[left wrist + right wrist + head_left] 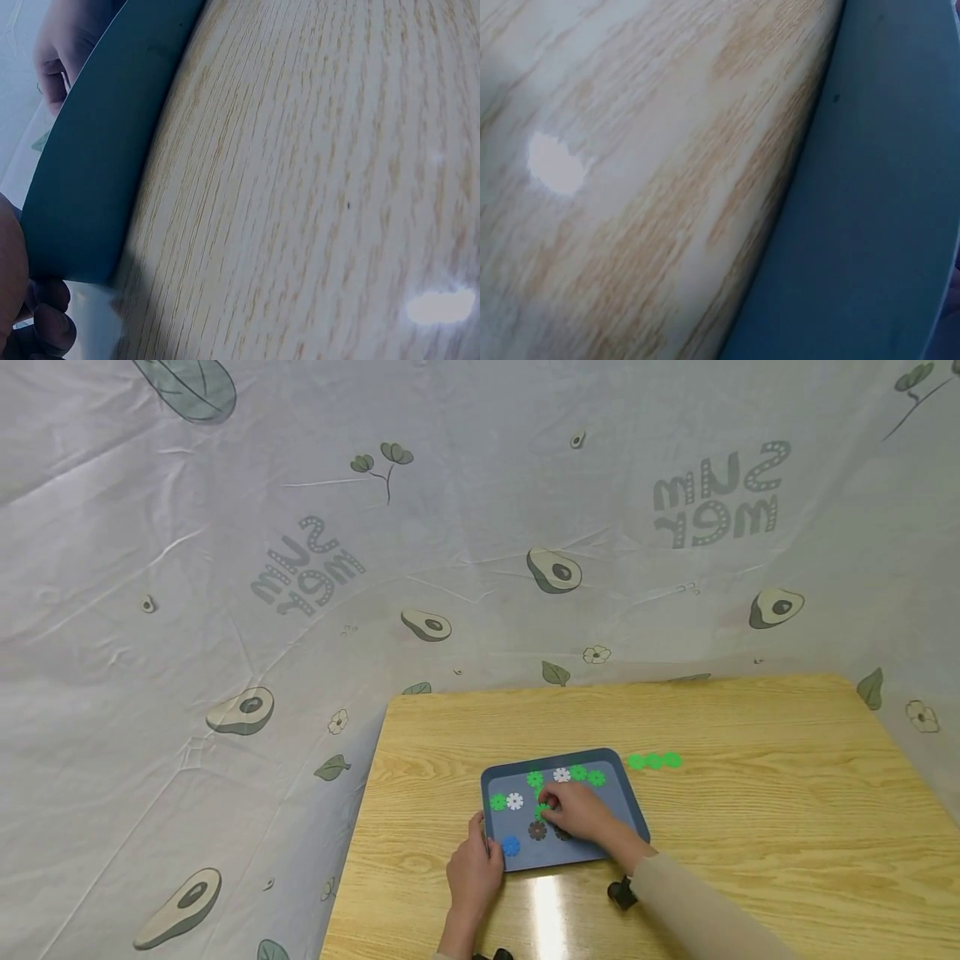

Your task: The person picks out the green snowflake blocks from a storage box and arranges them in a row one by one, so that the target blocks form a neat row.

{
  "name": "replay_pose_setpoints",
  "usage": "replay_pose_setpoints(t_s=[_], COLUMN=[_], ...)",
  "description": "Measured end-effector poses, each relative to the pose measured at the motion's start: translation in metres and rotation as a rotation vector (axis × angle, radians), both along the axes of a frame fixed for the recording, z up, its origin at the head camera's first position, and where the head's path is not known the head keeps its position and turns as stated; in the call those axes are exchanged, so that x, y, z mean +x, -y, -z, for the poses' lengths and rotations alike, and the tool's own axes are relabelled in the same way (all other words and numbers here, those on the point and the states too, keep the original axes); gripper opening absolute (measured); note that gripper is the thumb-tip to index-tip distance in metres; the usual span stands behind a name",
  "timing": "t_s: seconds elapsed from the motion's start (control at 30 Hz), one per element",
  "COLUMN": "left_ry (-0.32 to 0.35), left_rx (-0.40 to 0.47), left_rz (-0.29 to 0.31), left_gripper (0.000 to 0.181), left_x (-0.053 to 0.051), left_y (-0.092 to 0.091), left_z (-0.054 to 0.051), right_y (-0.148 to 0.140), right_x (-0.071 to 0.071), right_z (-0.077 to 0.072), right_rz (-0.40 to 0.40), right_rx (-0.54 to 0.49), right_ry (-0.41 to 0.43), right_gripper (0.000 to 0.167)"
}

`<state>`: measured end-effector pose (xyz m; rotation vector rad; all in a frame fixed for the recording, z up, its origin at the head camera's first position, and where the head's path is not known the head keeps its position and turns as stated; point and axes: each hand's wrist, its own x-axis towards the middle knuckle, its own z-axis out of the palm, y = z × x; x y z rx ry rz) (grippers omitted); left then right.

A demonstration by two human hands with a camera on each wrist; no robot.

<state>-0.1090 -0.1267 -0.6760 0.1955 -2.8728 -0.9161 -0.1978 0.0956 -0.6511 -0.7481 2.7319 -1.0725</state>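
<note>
A blue-grey tray [555, 857] lies on the wooden table, holding several flower-shaped discs: green [498, 802], white [514, 802], brown [537, 831] and blue [511, 846]. My left hand [476, 870] grips the tray's near left corner; in the left wrist view its fingers [52, 330] curl at the end of the tray wall [97, 150]. Over the middle of the tray, my right hand [579, 812] pinches a green disc [543, 812] between thumb and finger, partly covering a brown disc. The right wrist view shows mostly the tray's outer wall [855, 195].
Three green discs [655, 762] lie in a row on the table [750, 777], just beyond the tray's far right corner. A pale cloth [450, 527] printed with avocados and leaves hangs behind the table and along its left side.
</note>
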Motion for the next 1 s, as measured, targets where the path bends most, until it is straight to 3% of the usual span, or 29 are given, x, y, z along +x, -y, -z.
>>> replay_pose_setpoints(t_s=[0.33, 0.53, 0.63, 0.83, 1.0], left_ry=[-0.007, -0.013, -0.024, -0.032, -0.036], left_rx=[-0.002, -0.006, -0.007, -0.003, -0.008], left_rz=[0.003, -0.001, -0.001, 0.003, 0.009], left_gripper=[0.050, 0.050, 0.049, 0.050, 0.050], left_x=[0.000, 0.000, 0.000, 0.000, 0.001], left_y=[0.000, -0.001, -0.001, -0.001, -0.001], left_z=[0.001, 0.001, 0.001, 0.001, 0.000], right_y=[-0.002, -0.014, -0.025, -0.057, -0.102], right_x=[0.001, -0.006, -0.011, -0.023, -0.035], right_z=[-0.008, -0.018, -0.025, -0.035, -0.041], right_rz=[0.042, 0.103, 0.131, 0.256, 0.408], right_rx=[-0.134, -0.224, -0.239, -0.240, -0.288], right_ry=[0.090, 0.156, 0.147, 0.054, 0.053], right_gripper=[0.010, 0.016, 0.018, 0.020, 0.029])
